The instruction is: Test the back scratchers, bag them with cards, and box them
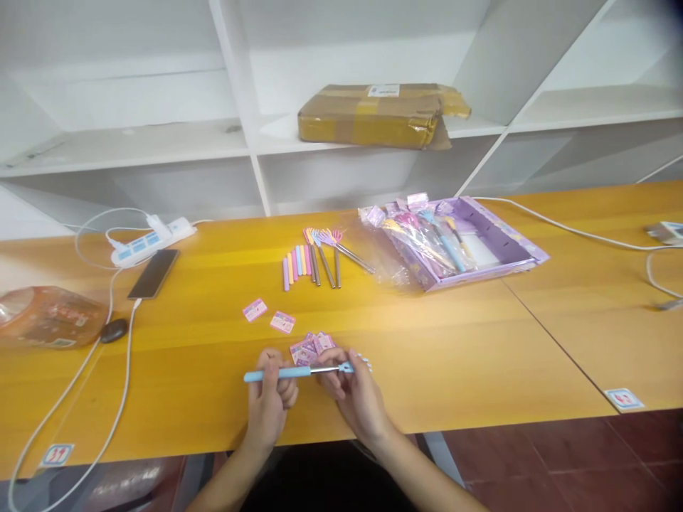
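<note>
Between my two hands, near the table's front edge, a light blue back scratcher (294, 372) with a metal shaft is held level. My left hand (271, 398) is closed around its blue handle. The fingers of my right hand (356, 391) grip its blue claw head, partly hiding it. Just beyond my hands lies a small pile of pink printed cards (305, 350), with two more cards (282, 322) farther left. Behind them are several coloured handle sleeves (297, 265) in a row and several claw heads on metal rods (328, 259).
A purple box (504, 245) at the right holds bagged back scratchers (427, 235). On the left are a power strip (154, 242), a phone (154, 274), white cables, a dark mouse-shaped object (114, 331) and an orange package (50, 318). A cardboard box (373, 117) sits on the shelf.
</note>
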Demonstrator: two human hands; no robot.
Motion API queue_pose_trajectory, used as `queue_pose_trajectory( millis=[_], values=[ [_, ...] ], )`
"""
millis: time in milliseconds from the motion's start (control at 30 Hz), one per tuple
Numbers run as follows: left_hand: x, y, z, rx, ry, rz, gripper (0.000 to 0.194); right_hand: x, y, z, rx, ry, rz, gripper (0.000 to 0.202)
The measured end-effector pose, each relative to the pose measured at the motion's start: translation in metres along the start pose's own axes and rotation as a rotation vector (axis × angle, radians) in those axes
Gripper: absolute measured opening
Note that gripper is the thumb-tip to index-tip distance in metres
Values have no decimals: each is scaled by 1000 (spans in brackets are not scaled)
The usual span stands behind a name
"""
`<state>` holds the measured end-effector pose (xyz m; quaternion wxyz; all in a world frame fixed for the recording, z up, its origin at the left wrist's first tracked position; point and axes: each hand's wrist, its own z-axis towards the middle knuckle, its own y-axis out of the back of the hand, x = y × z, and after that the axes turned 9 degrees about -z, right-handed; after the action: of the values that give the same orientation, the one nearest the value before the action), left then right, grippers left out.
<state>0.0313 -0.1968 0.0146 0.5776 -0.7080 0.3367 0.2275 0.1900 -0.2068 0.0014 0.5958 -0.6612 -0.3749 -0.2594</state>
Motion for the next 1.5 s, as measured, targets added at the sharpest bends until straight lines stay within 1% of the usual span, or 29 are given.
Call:
queue_pose_trajectory(
  millis=[67, 133, 200, 267, 333, 400, 433, 500, 567, 600, 633, 667, 733, 800, 900, 1000, 1067, 1133, 1200, 1267, 1333, 1433, 1500],
  values=[
    [0, 1, -1, -58, 36, -63, 41, -2, -4, 1, -12, 5, -4, 58],
    [2, 0, -3, -104, -17, -114, 39, -7, -9, 2, -2, 5, -5, 58],
    [5, -2, -5, -125, -70, -140, 38, -11, -14, 1, 5, -1, -2, 55],
    [4, -3, -4, -161, -107, -150, 39, -12, -15, 0, -38, 4, 14, 52],
    [-8, -1, 2, -237, -180, -170, 39, -4, -8, -1, -130, 34, 40, 51],
    [-35, 7, 12, -328, -305, -201, 37, 16, 11, -2, -216, 73, 57, 52],
    [-52, 14, 18, -340, -348, -210, 33, 31, 26, -3, -241, 85, 55, 52],
    [-91, 31, 27, -338, -454, -237, 30, 64, 62, -6, -293, 109, 52, 49],
    [-126, 49, 32, -327, -511, -257, 33, 97, 102, -10, -375, 175, 58, 47],
    [-139, 57, 32, -332, -534, -263, 35, 110, 120, -12, -408, 196, 60, 46],
    [-147, 63, 32, -334, -529, -265, 38, 121, 136, -14, -433, 206, 56, 45],
    [-151, 67, 31, -336, -523, -267, 40, 129, 150, -16, -443, 177, 48, 42],
    [-149, 70, 30, -331, -482, -274, 41, 137, 167, -18, -459, 152, 60, 42],
    [-141, 68, 30, -321, -423, -292, 39, 135, 174, -19, -483, 171, 97, 41],
    [-134, 67, 33, -341, -384, -321, 39, 126, 177, -19, -541, 218, 167, 34],
    [-137, 73, 36, -388, -433, -326, 42, 121, 177, -22, -602, 238, 237, 28],
    [-140, 79, 36, -396, -450, -328, 45, 120, 177, -24, -623, 271, 292, 28],
    [-141, 82, 36, -389, -452, -329, 47, 120, 175, -26, -620, 329, 343, 35],
    [-140, 82, 36, -384, -461, -325, 46, 122, 174, -27, -609, 385, 370, 48],
    [-137, 79, 37, -378, -473, -321, 41, 122, 173, -28, -600, 402, 379, 61],
    [-135, 76, 39, -370, -480, -329, 40, 122, 174, -29, -605, 392, 386, 70],
    [-133, 74, 41, -381, -489, -367, 40, 120, 178, -30, -632, 377, 409, 76],
    [-132, 74, 43, -410, -502, -393, 39, 118, 181, -30, -663, 386, 448, 75]
  ],
)
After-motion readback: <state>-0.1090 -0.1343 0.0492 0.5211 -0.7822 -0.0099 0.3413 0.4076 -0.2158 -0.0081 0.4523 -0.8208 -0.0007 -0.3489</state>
